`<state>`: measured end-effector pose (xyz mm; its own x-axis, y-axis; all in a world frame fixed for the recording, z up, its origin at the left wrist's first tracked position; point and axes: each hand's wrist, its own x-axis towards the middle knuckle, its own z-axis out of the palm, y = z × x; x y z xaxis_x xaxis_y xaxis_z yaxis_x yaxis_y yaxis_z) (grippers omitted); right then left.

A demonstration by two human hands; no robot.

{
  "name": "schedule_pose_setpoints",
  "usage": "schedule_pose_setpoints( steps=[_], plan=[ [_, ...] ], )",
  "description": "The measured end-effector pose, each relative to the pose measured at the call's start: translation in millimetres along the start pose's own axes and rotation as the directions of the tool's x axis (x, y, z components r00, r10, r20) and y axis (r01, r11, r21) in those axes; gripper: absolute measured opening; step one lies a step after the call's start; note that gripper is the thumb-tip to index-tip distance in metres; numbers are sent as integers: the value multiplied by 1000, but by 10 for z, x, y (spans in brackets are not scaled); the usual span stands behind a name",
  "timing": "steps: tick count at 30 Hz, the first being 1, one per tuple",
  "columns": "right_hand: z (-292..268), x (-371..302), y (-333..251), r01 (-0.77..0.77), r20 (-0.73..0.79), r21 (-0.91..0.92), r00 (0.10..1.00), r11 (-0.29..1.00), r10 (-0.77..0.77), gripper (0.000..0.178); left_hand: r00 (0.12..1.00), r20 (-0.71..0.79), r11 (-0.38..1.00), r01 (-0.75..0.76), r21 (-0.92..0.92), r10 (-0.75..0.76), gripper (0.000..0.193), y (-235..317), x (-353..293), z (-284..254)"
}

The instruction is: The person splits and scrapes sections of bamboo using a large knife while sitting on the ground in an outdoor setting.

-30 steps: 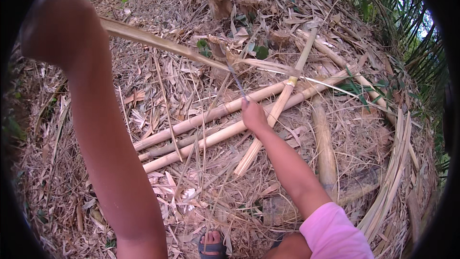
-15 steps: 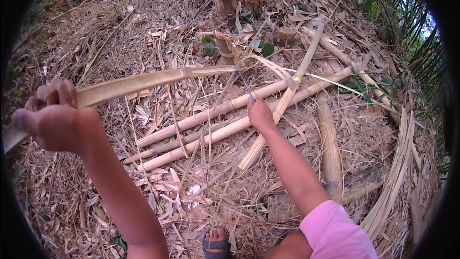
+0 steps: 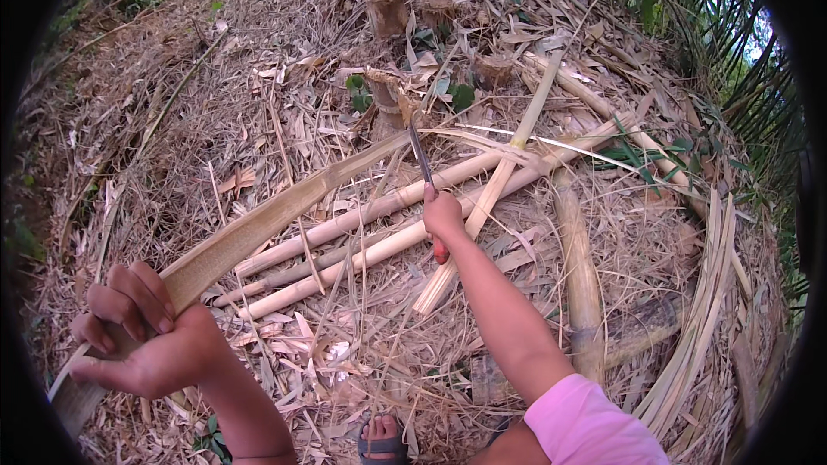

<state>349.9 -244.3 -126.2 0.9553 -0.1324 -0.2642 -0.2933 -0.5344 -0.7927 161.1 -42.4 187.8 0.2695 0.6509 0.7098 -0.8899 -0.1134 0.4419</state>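
Note:
My left hand [image 3: 146, 327] is closed round the near end of a long split bamboo strip [image 3: 258, 222], which slants up and away toward a cut stump. In my right hand [image 3: 444, 213] is a knife [image 3: 419, 155] with a long dark blade and a red handle. The blade points away from me, its upper part beside the strip's far end; whether they touch I cannot tell. Under my right hand lie bamboo poles [image 3: 362, 217] and a pale split bamboo piece [image 3: 482, 211] crossing them.
Several cut bamboo stumps [image 3: 386, 9] stand at the far middle. A thick bamboo section [image 3: 584, 275] lies to the right, by a bundle of thin bamboo strips [image 3: 698, 301]. Dry leaves and shavings cover the ground. My sandalled foot [image 3: 382, 439] is at the lower edge.
My left hand has moved down and right, tilting the strip more steeply. My right hand has shifted slightly left and down, and the knife's red handle now shows.

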Motion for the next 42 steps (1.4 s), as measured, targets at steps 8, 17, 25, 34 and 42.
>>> schedule_pose_setpoints(
  steps=[8,17,25,34,42],
  plan=[
    [-56,-190,-191,124,-158,-182,975,975,-154,48,998,-17,996,-62,64,63,49,30,-121,241],
    [129,-305,-263,79,-140,38,987,996,-73,50,999,-7,996,-35,87,36,51,-7,-94,107],
    [262,-281,-188,66,-108,-58,992,996,-72,49,987,-157,988,-24,151,48,49,-62,67,144],
    [-225,-1081,-342,5,9,675,1000,738,-15,43,994,-104,999,-44,-22,41,48,411,551,-543],
    [-637,-1802,-418,267,-301,766,953,585,-42,29,856,-453,963,268,-21,-248,46,434,498,-909]
  ],
)
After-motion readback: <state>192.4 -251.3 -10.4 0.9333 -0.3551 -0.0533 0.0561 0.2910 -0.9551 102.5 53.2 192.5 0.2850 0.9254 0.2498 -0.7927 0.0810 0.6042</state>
